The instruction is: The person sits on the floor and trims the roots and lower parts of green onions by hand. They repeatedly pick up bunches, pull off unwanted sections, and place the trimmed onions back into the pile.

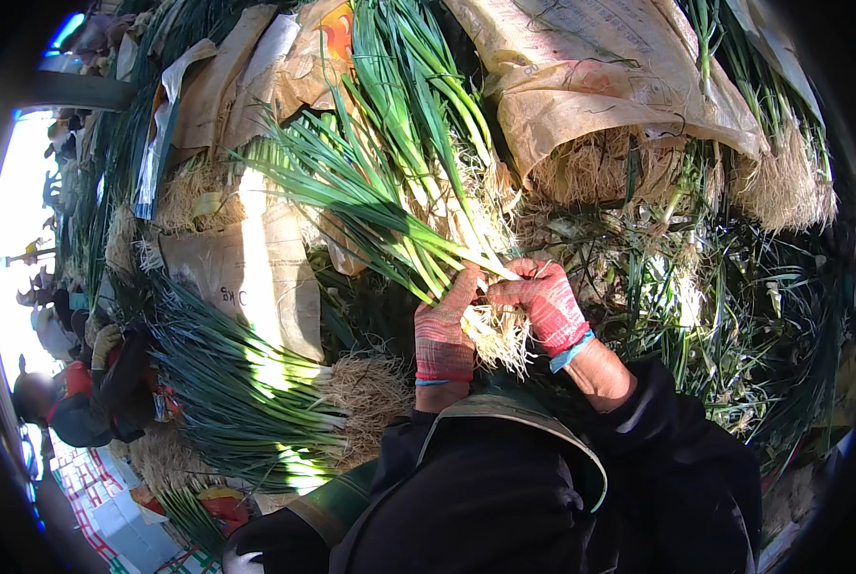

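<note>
In red-and-white knit work gloves, my hands meet over my lap in the head view. My left hand [448,326] is closed around the white lower stems of a few green onions [392,233], whose leaves spread up and to the left. The fingers of my right hand [542,298] pinch a stem near the base. Pale roots [498,333] hang between the two gloves. Just beyond my hands lies a larger loose pile of green onions [417,143] with long green leaves. The fingertips are partly hidden by stems and roots.
A stacked bundle of green onions [255,402] lies at my left, roots towards me. Brown paper sacks [614,86] cover more rooted onions at the top. Leaf and root scraps [708,323] heap up at right. Another person [76,402] is at far left near crates [133,531].
</note>
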A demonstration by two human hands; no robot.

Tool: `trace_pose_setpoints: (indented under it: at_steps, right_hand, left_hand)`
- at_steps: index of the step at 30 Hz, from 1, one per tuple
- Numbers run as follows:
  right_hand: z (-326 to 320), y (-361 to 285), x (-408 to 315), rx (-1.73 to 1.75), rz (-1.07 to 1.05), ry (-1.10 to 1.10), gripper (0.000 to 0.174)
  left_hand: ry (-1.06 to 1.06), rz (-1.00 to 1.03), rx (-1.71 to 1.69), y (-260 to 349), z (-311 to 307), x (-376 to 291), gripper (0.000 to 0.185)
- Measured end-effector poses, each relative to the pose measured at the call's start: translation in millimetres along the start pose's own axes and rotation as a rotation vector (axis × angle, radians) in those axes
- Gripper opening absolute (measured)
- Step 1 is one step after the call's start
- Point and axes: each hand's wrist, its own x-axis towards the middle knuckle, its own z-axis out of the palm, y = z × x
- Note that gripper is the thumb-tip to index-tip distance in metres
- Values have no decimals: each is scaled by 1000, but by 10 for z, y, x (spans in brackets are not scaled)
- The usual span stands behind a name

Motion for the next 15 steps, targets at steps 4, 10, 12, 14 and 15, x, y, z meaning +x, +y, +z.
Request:
trace_pose_setpoints:
  at_steps: [4, 10, 12, 14, 15]
  right_hand:
    - [-86, -26, 80, 5, -35, 25, 13]
    - [-26, -237, -58, -764, -481, 6, 11]
    - [-36, -294, -98, -1186, -693, -230, 25]
    - [-99, -265, -110, -1075, -599, -396, 43]
    - [-152, -209, -118, -920, -573, -225, 55]
  left_hand:
    - [-93, 83, 68, -49, -68, 92, 29]
    - [-66, 70, 142, -9, -130, 171, 39]
    - [-471, -95, -185, 96, -102, 218, 41]
    - [-245, -20, 308, 258, -108, 154, 37]
    - [-173, -5, 438, 367, -123, 93, 35]
